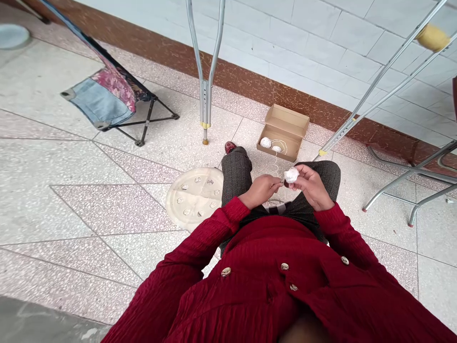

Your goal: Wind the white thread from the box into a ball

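The small white ball of thread (291, 175) sits above the lap, pinched in the right hand (313, 186) fingers. The left hand (261, 189), just beside it, has fingers closed on the thin thread, which runs up across the floor to the cardboard box (283, 132).

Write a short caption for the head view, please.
Right hand holds a white ball; left hand pinches its thread.

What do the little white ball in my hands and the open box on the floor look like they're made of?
The white ball, held in the right hand, looks like wound thread or yarn: matte, soft, with a strand running toward the left hand. The box looks like plain brown cardboard, with a dull finish and folded flaps.
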Tool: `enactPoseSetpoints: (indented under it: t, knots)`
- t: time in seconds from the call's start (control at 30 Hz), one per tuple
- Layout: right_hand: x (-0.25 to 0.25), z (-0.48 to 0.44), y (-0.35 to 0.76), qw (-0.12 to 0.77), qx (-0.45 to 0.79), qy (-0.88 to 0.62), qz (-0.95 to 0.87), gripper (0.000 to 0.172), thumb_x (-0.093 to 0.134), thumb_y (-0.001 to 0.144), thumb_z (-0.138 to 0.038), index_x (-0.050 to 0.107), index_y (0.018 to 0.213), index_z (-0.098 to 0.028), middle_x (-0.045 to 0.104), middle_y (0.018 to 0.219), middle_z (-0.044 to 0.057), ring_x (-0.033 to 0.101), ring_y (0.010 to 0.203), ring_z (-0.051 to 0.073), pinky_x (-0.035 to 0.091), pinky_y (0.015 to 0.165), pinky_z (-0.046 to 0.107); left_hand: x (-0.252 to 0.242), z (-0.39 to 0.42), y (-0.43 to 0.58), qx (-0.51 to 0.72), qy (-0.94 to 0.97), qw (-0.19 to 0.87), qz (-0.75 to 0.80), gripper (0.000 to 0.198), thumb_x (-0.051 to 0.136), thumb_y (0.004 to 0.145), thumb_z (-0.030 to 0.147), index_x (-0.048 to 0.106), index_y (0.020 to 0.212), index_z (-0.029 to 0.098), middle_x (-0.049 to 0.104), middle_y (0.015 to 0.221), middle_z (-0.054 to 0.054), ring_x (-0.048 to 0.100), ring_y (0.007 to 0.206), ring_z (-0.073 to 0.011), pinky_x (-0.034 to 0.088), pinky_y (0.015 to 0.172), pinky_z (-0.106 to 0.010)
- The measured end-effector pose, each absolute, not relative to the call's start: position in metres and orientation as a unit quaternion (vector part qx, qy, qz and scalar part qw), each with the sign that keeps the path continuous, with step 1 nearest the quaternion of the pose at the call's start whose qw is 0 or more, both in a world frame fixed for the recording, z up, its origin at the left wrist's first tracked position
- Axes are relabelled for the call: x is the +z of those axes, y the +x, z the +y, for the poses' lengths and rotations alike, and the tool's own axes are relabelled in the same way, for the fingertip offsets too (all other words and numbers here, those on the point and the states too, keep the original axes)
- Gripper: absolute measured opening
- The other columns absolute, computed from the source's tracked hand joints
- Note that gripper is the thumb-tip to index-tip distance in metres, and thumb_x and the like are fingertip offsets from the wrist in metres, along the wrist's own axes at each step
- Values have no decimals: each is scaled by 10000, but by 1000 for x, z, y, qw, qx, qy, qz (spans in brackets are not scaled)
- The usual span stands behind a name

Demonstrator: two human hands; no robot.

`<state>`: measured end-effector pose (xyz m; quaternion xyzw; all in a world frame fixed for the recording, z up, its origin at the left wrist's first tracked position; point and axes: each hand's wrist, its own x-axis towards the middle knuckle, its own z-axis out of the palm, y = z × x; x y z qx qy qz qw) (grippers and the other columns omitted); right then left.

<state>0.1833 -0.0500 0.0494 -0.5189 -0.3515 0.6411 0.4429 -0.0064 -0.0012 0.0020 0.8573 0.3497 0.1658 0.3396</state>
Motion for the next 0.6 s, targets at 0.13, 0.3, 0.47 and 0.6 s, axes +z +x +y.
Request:
enactPoseSetpoints:
  t: [0.13, 0.3, 0.47, 0.6]
  knots:
    - [28, -21, 189, 515, 490, -582, -395, 259, 756, 656, -240, 617, 873, -212, 629, 636, -55, 520, 496, 97, 385, 473, 219, 6, -18, 2, 137, 881, 307, 334, 324, 479, 1002, 279, 663, 758, 171, 681, 731, -45, 635, 784, -185, 458, 786, -279]
    - [-18, -22, 189, 417, 420, -633, -499, 187, 701, 658, -228, 636, 833, -213, 598, 632, -54, 518, 549, 111, 415, 535, 236, 23, -9, -3, 134, 919, 235, 285, 304, 462, 996, 228, 681, 795, 165, 691, 732, -49, 626, 722, -168, 436, 1004, -350]
    - [-12, -43, 183, 358, 578, -550, -485, 231, 754, 659, -245, 627, 849, -213, 599, 604, -69, 536, 499, 108, 430, 502, 236, 20, 26, -13, 183, 899, 261, 301, 283, 486, 966, 211, 687, 772, 170, 689, 728, -28, 625, 728, -158, 421, 1028, -367]
    - [18, -43, 182, 410, 655, -487, -407, 325, 813, 675, -288, 614, 920, -211, 709, 753, -21, 647, 583, 134, 500, 549, 255, 11, 36, -8, 240, 819, 409, 324, 334, 490, 962, 291, 666, 712, 157, 670, 701, -7, 605, 708, -142, 454, 774, -259]
